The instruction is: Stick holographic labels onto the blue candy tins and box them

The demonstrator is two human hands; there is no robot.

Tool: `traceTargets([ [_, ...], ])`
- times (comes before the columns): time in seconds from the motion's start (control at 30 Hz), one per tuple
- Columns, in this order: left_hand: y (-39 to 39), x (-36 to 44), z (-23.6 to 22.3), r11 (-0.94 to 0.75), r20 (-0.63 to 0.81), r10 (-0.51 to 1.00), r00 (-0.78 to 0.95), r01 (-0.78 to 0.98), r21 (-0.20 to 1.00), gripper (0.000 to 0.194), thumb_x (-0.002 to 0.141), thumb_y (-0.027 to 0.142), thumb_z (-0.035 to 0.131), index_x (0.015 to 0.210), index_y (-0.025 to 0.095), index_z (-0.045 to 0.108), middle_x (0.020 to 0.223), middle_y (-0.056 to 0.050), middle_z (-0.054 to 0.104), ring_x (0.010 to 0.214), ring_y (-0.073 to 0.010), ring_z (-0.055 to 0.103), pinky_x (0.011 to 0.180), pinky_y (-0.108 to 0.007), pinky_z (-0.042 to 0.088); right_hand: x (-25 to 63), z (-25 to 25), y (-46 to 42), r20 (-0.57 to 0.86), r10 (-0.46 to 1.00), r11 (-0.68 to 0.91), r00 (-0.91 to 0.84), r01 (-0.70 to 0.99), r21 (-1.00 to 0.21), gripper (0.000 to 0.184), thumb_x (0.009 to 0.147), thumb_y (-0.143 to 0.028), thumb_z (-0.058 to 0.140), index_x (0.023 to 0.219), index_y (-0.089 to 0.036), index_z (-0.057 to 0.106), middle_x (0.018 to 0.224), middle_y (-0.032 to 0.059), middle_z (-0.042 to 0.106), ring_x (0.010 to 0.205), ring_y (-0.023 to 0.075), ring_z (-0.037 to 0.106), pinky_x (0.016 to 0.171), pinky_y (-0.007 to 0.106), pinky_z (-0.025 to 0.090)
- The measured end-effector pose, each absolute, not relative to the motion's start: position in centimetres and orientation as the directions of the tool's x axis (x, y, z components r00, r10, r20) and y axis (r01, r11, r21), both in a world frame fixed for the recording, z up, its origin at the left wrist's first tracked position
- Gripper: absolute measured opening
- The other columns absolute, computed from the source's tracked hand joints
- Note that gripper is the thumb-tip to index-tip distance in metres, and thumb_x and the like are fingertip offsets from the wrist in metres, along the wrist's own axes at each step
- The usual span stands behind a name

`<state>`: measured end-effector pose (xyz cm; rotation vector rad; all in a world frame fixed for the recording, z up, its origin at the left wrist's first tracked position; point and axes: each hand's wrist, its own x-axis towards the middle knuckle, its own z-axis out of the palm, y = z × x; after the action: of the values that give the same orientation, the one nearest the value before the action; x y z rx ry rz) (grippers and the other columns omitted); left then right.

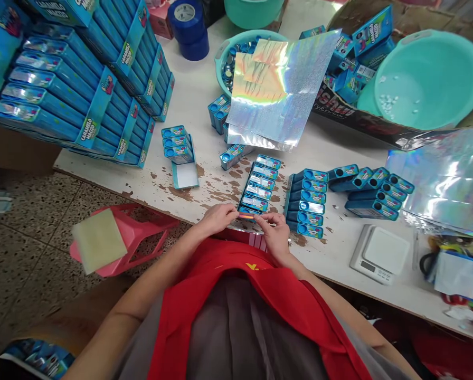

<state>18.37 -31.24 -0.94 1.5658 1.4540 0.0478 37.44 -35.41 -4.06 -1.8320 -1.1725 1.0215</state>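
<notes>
A small shiny holographic strip (246,216) spans the gap between my two hands at the table's front edge. My left hand (219,218) pinches its left end, and my right hand (275,232) pinches the other end with bent fingers. Just beyond them stands a row of small blue boxes (259,182) in a tray, most with shiny tops; the nearest box lies by my fingertips. To the right of my right hand is a second row of blue boxes (308,200), mostly with round holes in their tops and one with a shiny top. Part of a silvery sheet edge shows below my hands.
Holographic sheets (276,95) lie over a green basin (223,58). Stacked blue display boxes (90,89) fill the left. Loose blue boxes (371,190), a white scale (381,253) and a carton (331,108) with a green tub (430,79) stand right. A pink stool (141,229) is left.
</notes>
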Motion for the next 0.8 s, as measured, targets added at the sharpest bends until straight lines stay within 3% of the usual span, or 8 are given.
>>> traceTargets([
  [0.3, -29.5, 18.5, -2.3, 0.104, -0.565, 0.767, 0.305, 0.809, 0.579, 0.025, 0.082, 0.033, 0.045, 0.074, 0.019, 0.063, 0.063, 0.001, 0.056, 0.062, -0.0143, 0.049, 0.055, -0.025, 0.028, 37.1, -6.5, -35.5, -0.12, 0.951, -0.247, 0.284, 0.469, -0.848, 0.032, 0.072, -0.053, 0.066, 0.065, -0.021, 0.066, 0.073, 0.0039, 0.057, 0.082, 0.0214, 0.051, 0.074, 0.036, 0.045],
  [0.43, -29.4, 18.8, -3.6, 0.091, -0.559, 0.749, 0.356, 0.78, 0.62, 0.027, 0.086, 0.033, 0.04, 0.078, 0.018, 0.061, 0.072, -0.001, 0.061, 0.07, -0.0156, 0.053, 0.061, -0.024, 0.035, 36.8, -7.2, -35.4, -0.099, 0.941, -0.26, 0.323, 0.504, -0.823, 0.031, 0.071, -0.051, 0.067, 0.067, -0.02, 0.06, 0.078, 0.0044, 0.055, 0.083, 0.0211, 0.052, 0.072, 0.034, 0.046],
  [0.53, -30.0, 18.8, -4.4, 0.146, -0.596, 0.756, 0.272, 0.816, 0.559, 0.028, 0.087, 0.036, 0.04, 0.083, 0.018, 0.061, 0.078, -0.003, 0.064, 0.077, -0.0184, 0.058, 0.066, -0.027, 0.04, 36.7, -7.4, -35.5, -0.133, 0.908, -0.32, 0.396, 0.454, -0.832, 0.039, 0.064, -0.05, 0.073, 0.081, -0.02, 0.054, 0.088, 0.0052, 0.054, 0.08, 0.0193, 0.053, 0.069, 0.033, 0.048],
  [0.63, -31.2, 19.0, -4.9, 0.273, -0.636, 0.766, 0.097, 0.846, 0.458, 0.025, 0.085, 0.035, 0.046, 0.095, 0.018, 0.062, 0.087, -0.007, 0.067, 0.089, -0.0231, 0.061, 0.077, -0.032, 0.044, 36.5, -7.6, -35.5, -0.184, 0.9, -0.34, 0.395, 0.373, -0.863, 0.058, 0.066, -0.05, 0.072, 0.108, -0.019, 0.046, 0.108, 0.0107, 0.051, 0.087, 0.0192, 0.056, 0.072, 0.033, 0.05],
  [0.7, -32.2, 19.6, -5.1, 0.334, -0.572, 0.818, 0.056, 0.764, 0.552, 0.037, 0.088, 0.039, 0.043, 0.114, 0.017, 0.057, 0.111, -0.011, 0.065, 0.109, -0.0241, 0.057, 0.089, -0.034, 0.043, 36.3, -7.9, -35.4, -0.192, 0.917, -0.323, 0.351, 0.365, -0.873, 0.074, 0.067, -0.05, 0.071, 0.125, -0.019, 0.037, 0.122, 0.0155, 0.045, 0.1, 0.0217, 0.055, 0.08, 0.035, 0.05],
  [0.8, -33.5, 20.5, -5.3, 0.295, -0.453, 0.873, 0.183, 0.542, 0.787, 0.066, 0.09, 0.053, 0.036, 0.142, 0.013, 0.03, 0.146, -0.015, 0.039, 0.135, -0.0225, 0.036, 0.107, -0.037, 0.033, 36.2, -8.6, -35.1, -0.186, 0.939, -0.287, 0.288, 0.364, -0.886, 0.09, 0.066, -0.052, 0.071, 0.136, -0.018, 0.027, 0.135, 0.0194, 0.036, 0.115, 0.0257, 0.049, 0.09, 0.04, 0.047],
])
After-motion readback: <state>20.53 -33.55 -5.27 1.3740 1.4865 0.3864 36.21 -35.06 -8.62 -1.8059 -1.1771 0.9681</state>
